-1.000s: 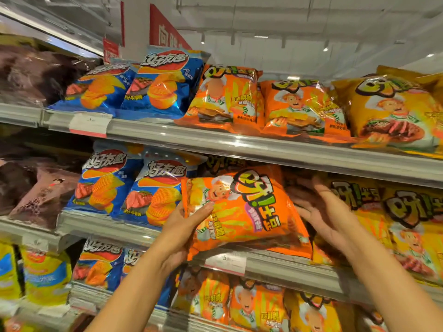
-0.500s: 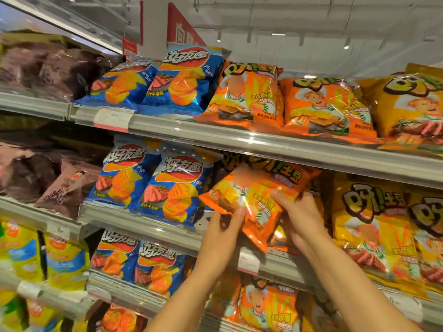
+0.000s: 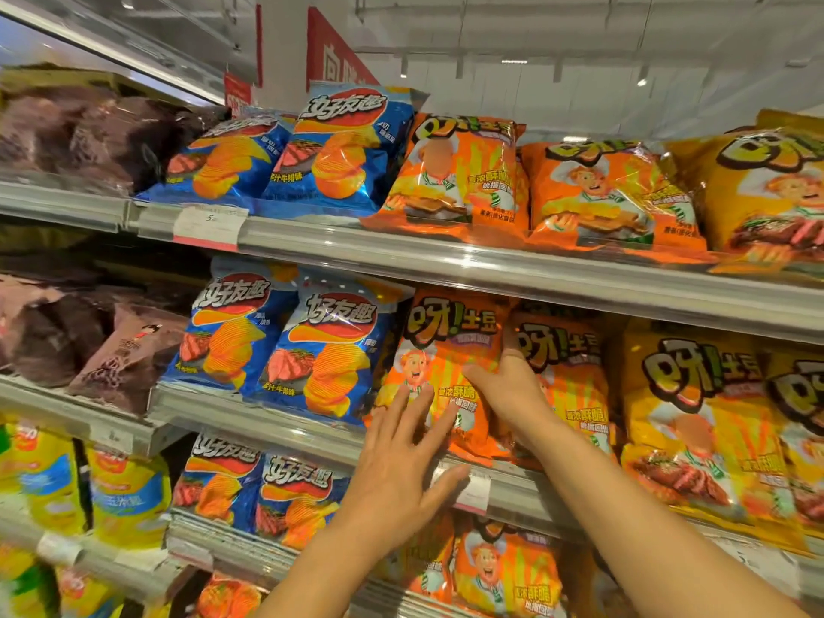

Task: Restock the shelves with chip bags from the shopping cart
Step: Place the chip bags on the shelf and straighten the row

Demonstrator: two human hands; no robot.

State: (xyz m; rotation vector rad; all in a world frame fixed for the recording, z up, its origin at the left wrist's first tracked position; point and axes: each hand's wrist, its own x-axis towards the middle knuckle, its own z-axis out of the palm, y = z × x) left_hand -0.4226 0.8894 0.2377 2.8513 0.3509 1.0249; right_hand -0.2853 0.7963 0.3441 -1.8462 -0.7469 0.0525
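Head view shows the orange chip bag [image 3: 439, 372] standing upright at the front of the middle shelf [image 3: 285, 421], the left hand [image 3: 397, 479] flat against its lower face with fingers spread and the right hand [image 3: 512, 385] cupping its right edge, probably to square it beside the blue bags [image 3: 330, 350].

Single head view, close, facing shelves [image 3: 446, 265] slightly upward, hands' reach away
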